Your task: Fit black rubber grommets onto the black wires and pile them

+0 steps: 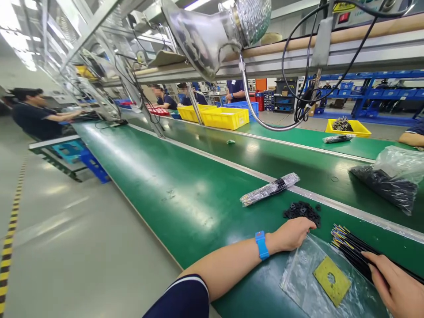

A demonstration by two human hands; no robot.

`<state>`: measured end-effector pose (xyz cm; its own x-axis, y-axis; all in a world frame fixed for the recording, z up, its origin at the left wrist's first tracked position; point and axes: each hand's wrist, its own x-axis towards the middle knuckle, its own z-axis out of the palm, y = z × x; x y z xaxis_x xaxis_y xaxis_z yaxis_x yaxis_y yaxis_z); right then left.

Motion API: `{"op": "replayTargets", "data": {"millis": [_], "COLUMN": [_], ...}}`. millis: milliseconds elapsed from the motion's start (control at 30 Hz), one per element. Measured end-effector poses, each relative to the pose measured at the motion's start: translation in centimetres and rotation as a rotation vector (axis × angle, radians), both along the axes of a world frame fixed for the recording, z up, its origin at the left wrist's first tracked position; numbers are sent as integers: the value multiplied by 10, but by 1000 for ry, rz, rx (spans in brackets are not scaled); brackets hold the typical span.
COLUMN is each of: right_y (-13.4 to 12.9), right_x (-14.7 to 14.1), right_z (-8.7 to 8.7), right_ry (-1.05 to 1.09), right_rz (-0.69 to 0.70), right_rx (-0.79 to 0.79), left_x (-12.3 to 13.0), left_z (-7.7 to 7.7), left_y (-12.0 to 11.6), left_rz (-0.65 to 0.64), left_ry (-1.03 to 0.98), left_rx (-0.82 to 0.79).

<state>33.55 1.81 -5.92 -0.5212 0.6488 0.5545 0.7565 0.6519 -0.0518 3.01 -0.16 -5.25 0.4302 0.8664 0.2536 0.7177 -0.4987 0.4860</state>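
Observation:
My left hand [293, 234], with a blue band on its wrist, reaches to the near edge of a pile of small black rings [301, 211]. Its thumb and fingertips are pinched together; whatever they hold is too small to make out. At the lower right my right hand [394, 282] has its fingers on a bundle of black cables [357, 247] with yellow, white and blue ends. Between the hands lies a clear plastic bag [298, 274], with a yellow square plate [332, 281] that has a hole in its middle.
A wrapped cable bundle [270, 189] lies beyond the pile. A bag of black parts [384, 185] rests on the belt at right. Yellow bins [225, 118] stand farther back. A metal hood [202, 35] and hanging cables are overhead. Several people sit at the line.

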Motion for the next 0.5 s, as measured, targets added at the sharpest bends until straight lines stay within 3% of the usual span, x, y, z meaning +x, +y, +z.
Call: {"op": "replayTargets", "data": {"millis": [167, 400, 500], "right_y": [0, -5, -2], "right_x": [5, 4, 5], "right_z": [8, 14, 15], "right_ry": [-195, -226, -185], "right_rz": [132, 116, 121], "right_rx": [50, 50, -15], "left_x": [1, 0, -2], "left_z": [-6, -10, -9], "left_y": [2, 3, 3], "left_rz": [-9, 50, 2], "left_ry": [-128, -260, -243], "left_rx": [31, 93, 96]}}
